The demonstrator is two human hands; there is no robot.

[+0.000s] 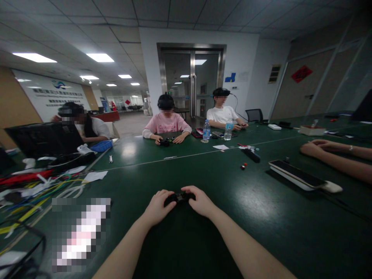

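Note:
Low in the middle of the head view, a small dark device [180, 198] rests at the green table top [139, 174]. My left hand [159, 206] is closed on its left end, thumb in front and fingers behind. At the right end my right hand [201, 199] grips it too, with the forefinger stretched along the far side. The middle of the device shows between my hands; its finer details are too dark to tell.
Cables [43, 197] and a blurred-out item [83, 232] lie at left. Right of my hands are a phone on a white block [299, 176] and another person's hands [319, 148]. Bottles [206, 131] and three seated people are across the table.

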